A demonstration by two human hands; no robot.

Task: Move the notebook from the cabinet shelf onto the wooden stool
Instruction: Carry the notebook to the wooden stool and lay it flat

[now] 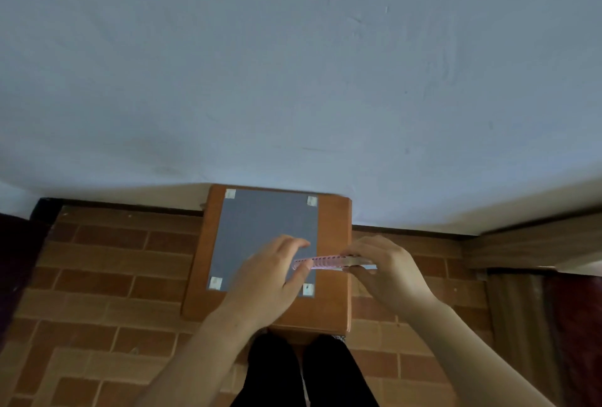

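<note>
A pink spiral-bound notebook (325, 262) is held edge-on, just above the wooden stool (335, 244). My left hand (277, 273) grips its left end between thumb and fingers. My right hand (384, 266) clasps its right end. A grey sheet (260, 231) is taped at its corners to the stool's top, under the notebook. The cabinet shelf is out of view.
The stool stands against a pale blue wall (293, 64) on a brick-patterned floor (97, 276). A wooden cabinet edge (527, 244) sits at the right. My dark-trousered legs (299, 374) are just in front of the stool.
</note>
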